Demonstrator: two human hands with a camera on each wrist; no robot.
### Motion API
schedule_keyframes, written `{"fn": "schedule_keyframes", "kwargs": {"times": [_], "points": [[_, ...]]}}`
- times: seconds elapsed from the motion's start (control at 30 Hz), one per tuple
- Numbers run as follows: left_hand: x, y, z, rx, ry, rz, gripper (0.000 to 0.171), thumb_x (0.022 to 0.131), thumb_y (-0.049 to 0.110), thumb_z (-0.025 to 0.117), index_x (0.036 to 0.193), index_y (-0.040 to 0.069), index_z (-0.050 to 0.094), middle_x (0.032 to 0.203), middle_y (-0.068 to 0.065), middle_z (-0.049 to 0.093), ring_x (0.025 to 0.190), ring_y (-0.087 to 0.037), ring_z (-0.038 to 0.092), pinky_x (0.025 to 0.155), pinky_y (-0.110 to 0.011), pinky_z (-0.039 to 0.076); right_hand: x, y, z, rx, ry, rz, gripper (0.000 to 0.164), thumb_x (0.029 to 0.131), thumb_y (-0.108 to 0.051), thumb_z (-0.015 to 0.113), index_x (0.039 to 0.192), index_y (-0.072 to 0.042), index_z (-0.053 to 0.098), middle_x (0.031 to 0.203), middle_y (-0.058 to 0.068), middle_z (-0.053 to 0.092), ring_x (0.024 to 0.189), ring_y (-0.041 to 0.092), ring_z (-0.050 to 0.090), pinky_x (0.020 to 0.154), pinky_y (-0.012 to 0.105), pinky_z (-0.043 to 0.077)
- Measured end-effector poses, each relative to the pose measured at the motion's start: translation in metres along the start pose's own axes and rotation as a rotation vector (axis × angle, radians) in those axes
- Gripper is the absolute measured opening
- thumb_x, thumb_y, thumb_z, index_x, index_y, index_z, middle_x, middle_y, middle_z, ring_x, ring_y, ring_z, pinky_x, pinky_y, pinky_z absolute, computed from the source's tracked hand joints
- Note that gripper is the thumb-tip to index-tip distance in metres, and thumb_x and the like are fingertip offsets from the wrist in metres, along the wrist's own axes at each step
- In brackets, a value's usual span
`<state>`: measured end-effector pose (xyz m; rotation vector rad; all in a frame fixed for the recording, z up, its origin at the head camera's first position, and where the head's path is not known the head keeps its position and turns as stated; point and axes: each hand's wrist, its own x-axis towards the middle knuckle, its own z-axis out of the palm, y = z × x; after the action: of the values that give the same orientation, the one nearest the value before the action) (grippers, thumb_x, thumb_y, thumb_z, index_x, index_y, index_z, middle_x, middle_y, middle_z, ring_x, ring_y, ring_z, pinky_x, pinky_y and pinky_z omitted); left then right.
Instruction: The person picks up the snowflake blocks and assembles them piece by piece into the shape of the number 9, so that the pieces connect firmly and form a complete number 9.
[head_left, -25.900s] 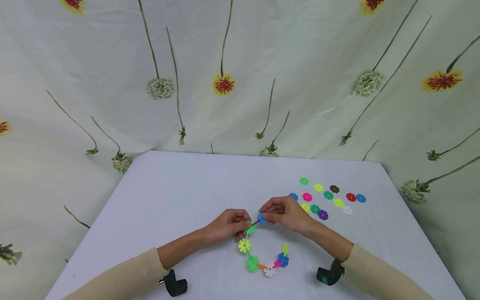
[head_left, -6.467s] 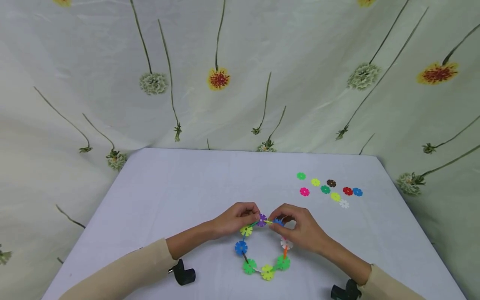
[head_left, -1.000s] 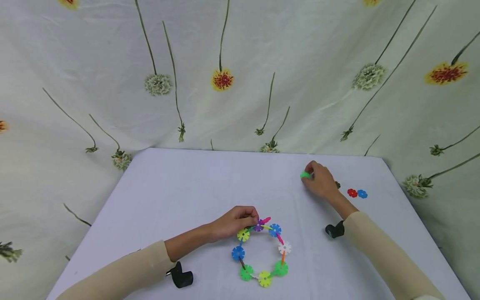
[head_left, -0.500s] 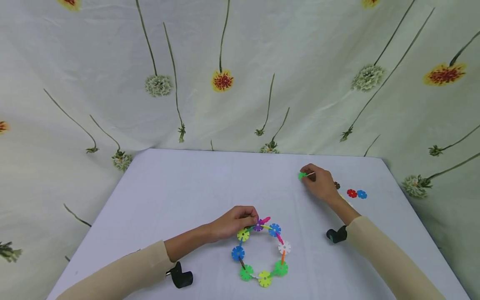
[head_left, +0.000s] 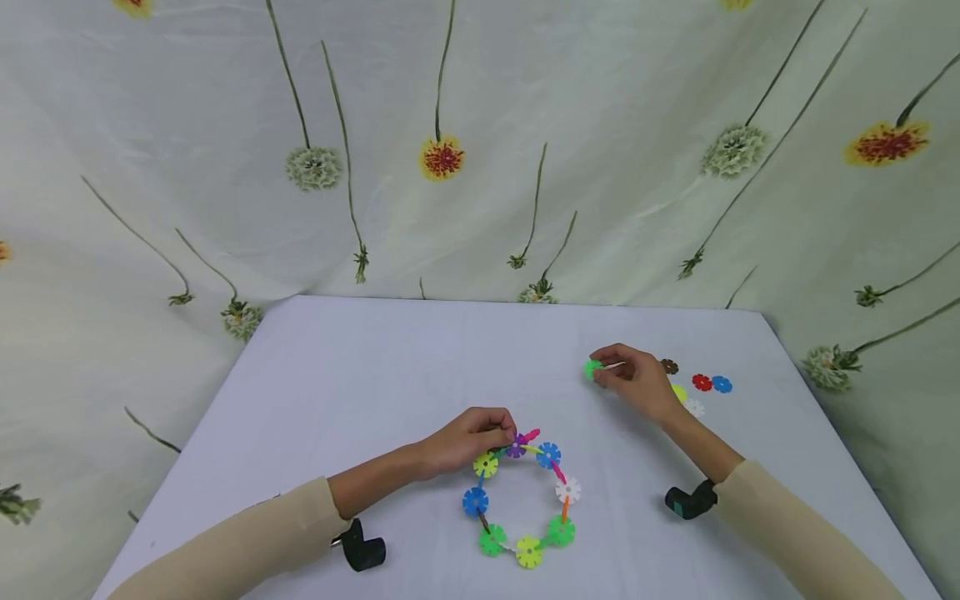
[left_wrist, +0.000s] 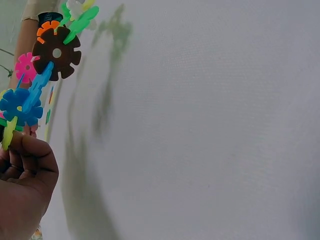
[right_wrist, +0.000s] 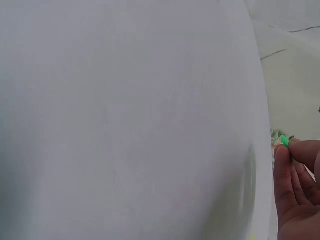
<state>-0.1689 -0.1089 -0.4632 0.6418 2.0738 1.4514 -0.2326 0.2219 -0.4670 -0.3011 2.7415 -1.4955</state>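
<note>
A ring of notched plastic discs (head_left: pixel 476 502) in several colours lies on the white table. My left hand (head_left: pixel 474 440) pinches it at its far side, by the purple disc (head_left: pixel 516 447); a pink disc (head_left: pixel 529 436), seen nearly edge-on, sticks outward there. In the left wrist view, my left hand (left_wrist: pixel 27 175) is at a yellow disc (left_wrist: pixel 9 132) below a blue disc (left_wrist: pixel 22 106) and a brown disc (left_wrist: pixel 57 53). My right hand (head_left: pixel 637 383) pinches a bright green disc (head_left: pixel 592 369) between thumb and fingertips, above the table; a thin white piece shows between its fingers.
Loose discs lie beyond the right hand: brown (head_left: pixel 670 366), red (head_left: pixel 702 382), blue (head_left: pixel 722 384), yellow (head_left: pixel 679 392) and white (head_left: pixel 695 408). Black wrist cameras (head_left: pixel 363 547) hang under both sleeves. A flower-print cloth (head_left: pixel 480 167) hangs behind the table.
The open chain of 25.9 s ago is now a ring, and fewer loose discs lie at right. Over the last second my right hand lifts the green disc and brings it nearer; the left stays put.
</note>
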Motion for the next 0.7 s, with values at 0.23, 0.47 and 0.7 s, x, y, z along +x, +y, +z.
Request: {"fn": "schedule_keyframes", "kwargs": {"times": [0.23, 0.47, 0.7], "points": [[0.001, 0.001, 0.000, 0.005, 0.006, -0.005, 0.020, 0.110, 0.019, 0.055, 0.110, 0.002, 0.065, 0.099, -0.005, 0.063, 0.095, -0.015, 0.055, 0.084, -0.020, 0.048, -0.019, -0.014, 0.013, 0.170, -0.129, 0.070, 0.030, 0.099, -0.017, 0.078, 0.125, -0.007, 0.071, 0.117, 0.017, 0.072, 0.095, 0.026, 0.082, 0.085, 0.021, 0.063], [0.001, 0.001, -0.001, 0.019, 0.017, -0.010, 0.019, 0.110, 0.018, 0.055, 0.109, 0.002, 0.065, 0.098, -0.004, 0.062, 0.095, -0.015, 0.055, 0.084, -0.020, 0.048, -0.035, -0.034, 0.021, 0.298, -0.238, 0.096, 0.026, 0.102, -0.016, 0.075, 0.122, -0.001, 0.067, 0.111, 0.020, 0.068, 0.092, 0.034, 0.081, 0.082, 0.032, 0.067], [0.002, 0.001, 0.002, 0.012, 0.010, -0.015, 0.020, 0.110, 0.020, 0.055, 0.109, 0.003, 0.066, 0.097, -0.001, 0.063, 0.094, -0.015, 0.056, 0.085, -0.020, 0.048, -0.047, -0.046, 0.030, 0.289, -0.267, 0.086, 0.024, 0.099, -0.017, 0.076, 0.117, -0.001, 0.070, 0.099, 0.011, 0.074, 0.084, 0.030, 0.073, 0.077, 0.028, 0.063]]}}
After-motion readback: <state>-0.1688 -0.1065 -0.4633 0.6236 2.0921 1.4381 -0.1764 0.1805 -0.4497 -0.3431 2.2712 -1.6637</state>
